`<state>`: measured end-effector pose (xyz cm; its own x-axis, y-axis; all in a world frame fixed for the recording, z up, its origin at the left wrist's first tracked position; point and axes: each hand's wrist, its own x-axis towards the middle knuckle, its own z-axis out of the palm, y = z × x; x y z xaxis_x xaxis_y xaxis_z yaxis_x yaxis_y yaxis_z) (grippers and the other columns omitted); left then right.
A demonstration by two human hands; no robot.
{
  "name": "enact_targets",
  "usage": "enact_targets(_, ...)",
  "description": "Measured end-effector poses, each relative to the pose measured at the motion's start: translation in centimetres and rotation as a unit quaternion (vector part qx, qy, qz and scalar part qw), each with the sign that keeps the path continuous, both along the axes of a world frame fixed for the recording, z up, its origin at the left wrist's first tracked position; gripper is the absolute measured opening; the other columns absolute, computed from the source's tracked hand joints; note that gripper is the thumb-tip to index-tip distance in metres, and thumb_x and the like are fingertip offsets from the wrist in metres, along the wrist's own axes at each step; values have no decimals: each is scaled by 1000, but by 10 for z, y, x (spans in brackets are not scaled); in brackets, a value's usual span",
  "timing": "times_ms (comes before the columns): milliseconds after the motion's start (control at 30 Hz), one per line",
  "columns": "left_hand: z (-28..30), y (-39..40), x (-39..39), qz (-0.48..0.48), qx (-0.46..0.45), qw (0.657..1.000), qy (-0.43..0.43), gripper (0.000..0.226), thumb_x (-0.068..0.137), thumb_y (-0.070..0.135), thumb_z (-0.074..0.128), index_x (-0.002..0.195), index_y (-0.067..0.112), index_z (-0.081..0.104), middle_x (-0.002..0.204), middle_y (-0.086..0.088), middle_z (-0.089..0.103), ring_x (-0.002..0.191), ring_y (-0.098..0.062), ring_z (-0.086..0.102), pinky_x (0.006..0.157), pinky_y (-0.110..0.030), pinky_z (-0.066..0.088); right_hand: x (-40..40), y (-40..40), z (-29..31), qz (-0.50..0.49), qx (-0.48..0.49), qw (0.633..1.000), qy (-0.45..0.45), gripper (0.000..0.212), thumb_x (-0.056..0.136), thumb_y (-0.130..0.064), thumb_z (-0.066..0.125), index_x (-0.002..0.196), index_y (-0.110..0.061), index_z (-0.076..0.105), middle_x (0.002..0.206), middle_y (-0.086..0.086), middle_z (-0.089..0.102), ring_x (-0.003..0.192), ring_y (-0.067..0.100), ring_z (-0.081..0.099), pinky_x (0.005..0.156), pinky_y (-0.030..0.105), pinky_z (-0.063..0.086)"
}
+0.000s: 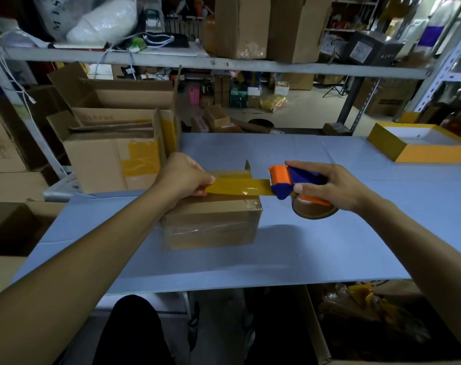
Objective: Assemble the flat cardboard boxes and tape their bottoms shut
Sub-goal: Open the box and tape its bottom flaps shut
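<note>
Small brown cardboard box [211,222] sits closed on the table directly below the pinching fingers of the left hand [183,177], clear film across its front face and one flap corner sticking up at the far edge. A strip of yellow-brown tape [238,187] runs taut and level above the box top, from the left hand's pinch across to the orange-and-blue tape dispenser [290,184]. The dispenser is gripped in the right hand [326,187], past the box's right edge, its brown roll hanging below the grip.
</note>
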<state>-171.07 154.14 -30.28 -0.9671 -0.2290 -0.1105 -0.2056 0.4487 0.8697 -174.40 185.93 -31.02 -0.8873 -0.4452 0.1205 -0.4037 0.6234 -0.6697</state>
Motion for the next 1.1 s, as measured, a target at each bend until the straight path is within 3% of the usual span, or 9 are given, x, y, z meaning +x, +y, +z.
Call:
enact_targets(167, -7, 4, -4, -6, -136, 990, 45, 18, 82, 26, 79, 68, 16, 73, 57, 2, 70, 51, -7, 66, 51, -24, 52, -10, 1, -2, -7, 7, 1000, -4, 58, 81, -63, 62, 136, -53, 46, 113, -32, 54, 99, 5, 57, 69, 14, 43)
enact_targets(267, -9, 2, -6, -11, -150, 988, 36, 22, 80, 28, 79, 64, 15, 72, 55, 1, 68, 51, -9, 64, 53, -26, 51, -14, 3, -4, -9, 7, 1000, -10, 65, 75, -71, 59, 136, -52, 46, 113, -31, 54, 98, 6, 57, 69, 16, 43)
enact_targets(400, -8, -2, -14, -12, -191, 982, -11, 26, 74, 30, 82, 76, 6, 75, 71, -13, 71, 70, -27, 70, 70, -42, 59, -17, -2, -7, 5, 26, 1000, -15, 53, 75, -70, 62, 125, -62, 46, 111, -32, 55, 98, 7, 58, 68, 15, 44)
enact_targets(600, 8, 2, -29, -66, -353, 929, -92, 40, 72, 40, 83, 87, 11, 60, 85, -8, 60, 75, -22, 58, 57, -31, 41, -20, -8, -24, 23, 52, 998, -8, 64, 76, -68, 60, 135, -48, 47, 118, -17, 58, 99, 5, 57, 69, 14, 45)
enact_targets(667, 12, 11, -36, -136, -400, 904, -60, 34, 81, 25, 76, 107, 18, 56, 104, -6, 58, 89, -22, 55, 64, -34, 43, -21, -11, -26, 33, 55, 998, -3, 65, 75, -69, 59, 135, -47, 48, 118, -16, 58, 99, 4, 57, 70, 14, 44)
enact_targets(733, 8, 27, -45, -210, -404, 890, -12, 44, 87, 16, 64, 125, 32, 48, 125, -5, 50, 114, -27, 46, 87, -44, 45, -24, -13, -28, 38, 65, 997, 3, 65, 77, -67, 59, 137, -44, 48, 119, -14, 58, 99, 6, 57, 72, 15, 45)
enact_targets(833, -8, 54, -54, -243, -337, 910, 17, 39, 99, 43, 47, 137, 36, 40, 136, -7, 51, 124, -31, 44, 102, -54, 38, -27, -14, -29, 36, 80, 996, 4, 63, 80, -67, 61, 137, -44, 48, 119, -14, 58, 98, 5, 57, 72, 15, 44)
enact_targets(933, -31, 66, -63, -251, -374, 893, 25, 48, 99, 58, 31, 141, 36, 38, 138, -2, 54, 121, -27, 50, 95, -49, 37, -28, -15, -32, 31, 61, 998, -14, 59, 82, -60, 63, 137, -41, 51, 119, -12, 60, 100, 8, 59, 74, 18, 49)
enact_targets(1100, -42, 59, -69, -284, -377, 879, 70, 27, 99, 53, 33, 107, 38, 54, 102, 7, 62, 90, -14, 54, 72, -37, 39, -24, -18, -39, 44, 101, 993, 49, 59, 84, -60, 59, 139, -39, 49, 116, -6, 63, 99, 15, 59, 80, 25, 52)
